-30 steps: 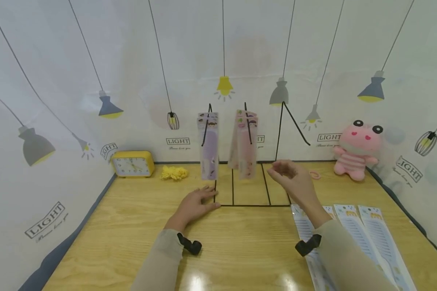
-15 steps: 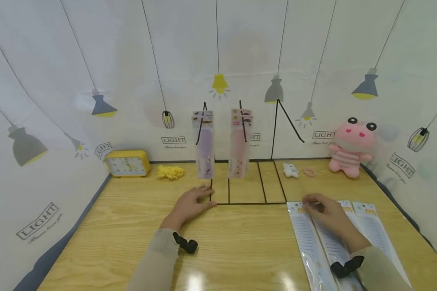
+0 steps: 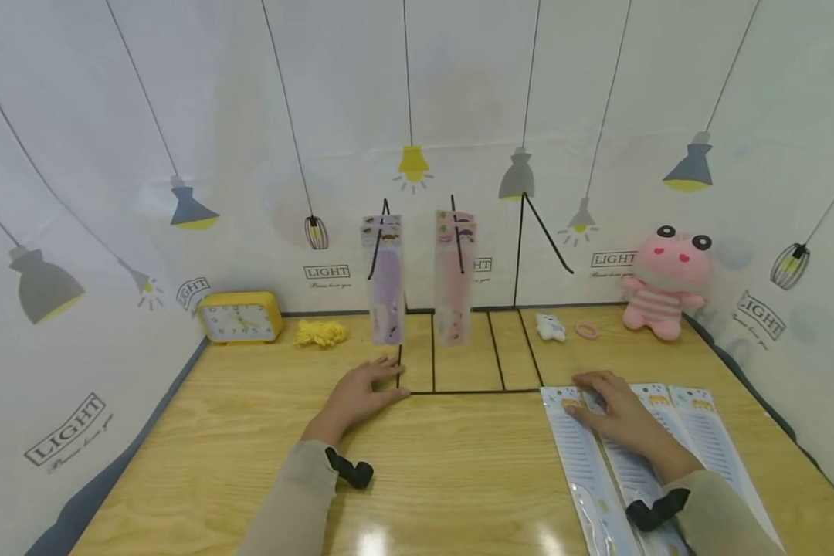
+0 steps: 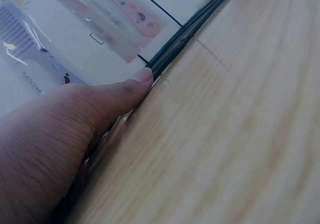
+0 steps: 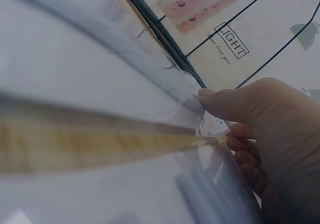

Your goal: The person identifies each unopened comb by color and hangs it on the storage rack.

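Observation:
My left hand (image 3: 357, 394) rests at the near left corner of a black wire display rack (image 3: 472, 392), its thumb (image 4: 142, 77) on the front wire. From the rack's left hook hang packaged purple combs (image 3: 389, 286); packaged pink combs (image 3: 454, 293) hang from the middle hook. The right hook (image 3: 549, 235) carries nothing. Over the top ends of several flat blue comb packs (image 3: 584, 463) lies my right hand (image 3: 622, 417), thumb and fingers apart. In the right wrist view its thumb (image 5: 212, 99) touches the clear wrapping's edge, other fingers bent beyond it.
At the back left stand a yellow clock (image 3: 239, 316) and a bundle of yellow yarn (image 3: 320, 333). Behind the blue packs lie a small white figure (image 3: 550, 327) and a pink ring (image 3: 587, 330). A pink plush toy (image 3: 667, 282) sits against the printed backdrop.
My right hand has come down from beside the rack's right hook to the blue comb packs, and its thumb has spread leftward. My left hand has stayed on the rack's corner.

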Demonstrator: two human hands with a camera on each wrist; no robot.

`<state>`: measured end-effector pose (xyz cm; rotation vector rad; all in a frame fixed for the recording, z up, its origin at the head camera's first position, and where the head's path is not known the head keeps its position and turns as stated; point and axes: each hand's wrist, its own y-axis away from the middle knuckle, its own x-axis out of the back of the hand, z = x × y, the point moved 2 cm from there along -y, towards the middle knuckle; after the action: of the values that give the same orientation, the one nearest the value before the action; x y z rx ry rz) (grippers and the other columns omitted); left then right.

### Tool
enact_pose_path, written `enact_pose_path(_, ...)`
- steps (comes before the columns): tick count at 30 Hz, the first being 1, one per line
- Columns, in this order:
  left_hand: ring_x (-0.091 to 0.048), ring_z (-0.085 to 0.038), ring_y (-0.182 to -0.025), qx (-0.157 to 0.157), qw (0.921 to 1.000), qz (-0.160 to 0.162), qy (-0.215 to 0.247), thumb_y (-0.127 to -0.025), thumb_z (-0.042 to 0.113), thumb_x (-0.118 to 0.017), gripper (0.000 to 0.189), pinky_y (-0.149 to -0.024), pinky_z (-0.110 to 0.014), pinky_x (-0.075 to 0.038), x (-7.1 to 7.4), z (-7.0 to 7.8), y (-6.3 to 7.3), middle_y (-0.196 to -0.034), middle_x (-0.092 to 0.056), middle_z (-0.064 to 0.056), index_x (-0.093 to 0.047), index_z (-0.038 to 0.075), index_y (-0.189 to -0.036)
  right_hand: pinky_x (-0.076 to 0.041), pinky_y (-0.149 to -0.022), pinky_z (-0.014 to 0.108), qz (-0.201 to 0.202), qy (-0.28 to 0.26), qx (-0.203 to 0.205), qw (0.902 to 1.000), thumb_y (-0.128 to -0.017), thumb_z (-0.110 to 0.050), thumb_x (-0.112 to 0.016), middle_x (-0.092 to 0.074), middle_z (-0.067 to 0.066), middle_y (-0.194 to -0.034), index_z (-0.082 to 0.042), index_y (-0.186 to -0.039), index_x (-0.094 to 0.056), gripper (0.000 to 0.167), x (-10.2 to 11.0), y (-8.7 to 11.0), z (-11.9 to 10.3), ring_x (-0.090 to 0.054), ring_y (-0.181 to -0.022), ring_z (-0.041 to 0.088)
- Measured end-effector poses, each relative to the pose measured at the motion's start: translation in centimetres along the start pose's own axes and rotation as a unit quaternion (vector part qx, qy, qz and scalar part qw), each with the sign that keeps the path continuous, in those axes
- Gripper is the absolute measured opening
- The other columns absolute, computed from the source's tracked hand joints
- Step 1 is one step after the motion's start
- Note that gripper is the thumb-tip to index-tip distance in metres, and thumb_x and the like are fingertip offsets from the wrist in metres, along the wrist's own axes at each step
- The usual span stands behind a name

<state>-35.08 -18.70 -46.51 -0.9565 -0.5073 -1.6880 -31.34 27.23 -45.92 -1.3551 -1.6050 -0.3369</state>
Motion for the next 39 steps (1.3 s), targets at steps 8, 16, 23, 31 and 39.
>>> enact_pose_path(8, -0.028, -0.018, -0.149, -0.003, 1.0000, -0.002, -0.003, -0.091, 0.060, -0.065, 0.061, -0.121, -0.050, -0.023, 0.05, -0.01, 0.07, -0.155, -0.042, 0.011, -0.058, 0.030, -0.144, -0.046, -0.092, 0.057, 0.002, 0.015, 0.005, 0.9999, -0.091, -0.033, -0.076, -0.058, 0.016, -0.124, -0.002, -0.125, -0.066, 0.047, -0.26, -0.15, 0.41, -0.052, -0.115, 0.038)
enact_pose_path(16, -0.028, -0.016, -0.149, -0.003, 1.0000, -0.006, 0.004, -0.091, 0.060, -0.065, 0.061, -0.122, -0.050, -0.022, 0.10, 0.09, -0.06, -0.155, -0.042, 0.012, -0.058, 0.031, -0.144, -0.047, -0.088, 0.054, 0.001, -0.006, -0.019, 0.9998, -0.092, -0.030, -0.076, -0.061, 0.018, -0.117, 0.001, -0.116, -0.063, 0.042, 0.01, -0.23, 0.47, -0.056, -0.107, 0.036)
enact_pose_path(23, -0.028, -0.019, -0.149, -0.004, 1.0000, -0.005, 0.006, -0.091, 0.060, -0.066, 0.061, -0.121, -0.052, -0.023, 0.10, 0.01, 0.04, -0.155, -0.042, 0.011, -0.058, 0.030, -0.144, -0.046, -0.088, 0.054, 0.001, -0.009, -0.014, 0.9999, -0.092, -0.029, -0.076, -0.062, 0.019, -0.118, -0.001, -0.107, -0.066, 0.033, -0.05, -0.35, 0.38, -0.055, -0.109, 0.039)
enact_pose_path(31, -0.029, -0.022, -0.149, -0.003, 1.0000, -0.003, 0.003, -0.091, 0.060, -0.065, 0.061, -0.120, -0.054, -0.024, -0.01, -0.05, 0.14, -0.155, -0.042, 0.012, -0.058, 0.030, -0.143, -0.047, -0.083, 0.051, -0.005, 0.005, -0.024, 0.9997, -0.092, -0.033, -0.076, -0.063, 0.017, -0.118, -0.003, -0.103, -0.070, 0.033, 0.15, -0.23, -0.17, -0.056, -0.106, 0.036)
enact_pose_path(39, -0.029, -0.019, -0.149, -0.005, 1.0000, -0.003, 0.002, -0.092, 0.059, -0.065, 0.060, -0.121, -0.053, -0.024, 0.06, 0.09, 0.10, -0.154, -0.043, 0.011, -0.058, 0.029, -0.144, -0.048, -0.086, 0.051, 0.012, -0.004, -0.033, 0.9994, -0.092, -0.033, -0.075, -0.065, 0.018, -0.117, -0.003, -0.103, -0.069, 0.032, 0.16, -0.27, 0.03, -0.058, -0.106, 0.035)
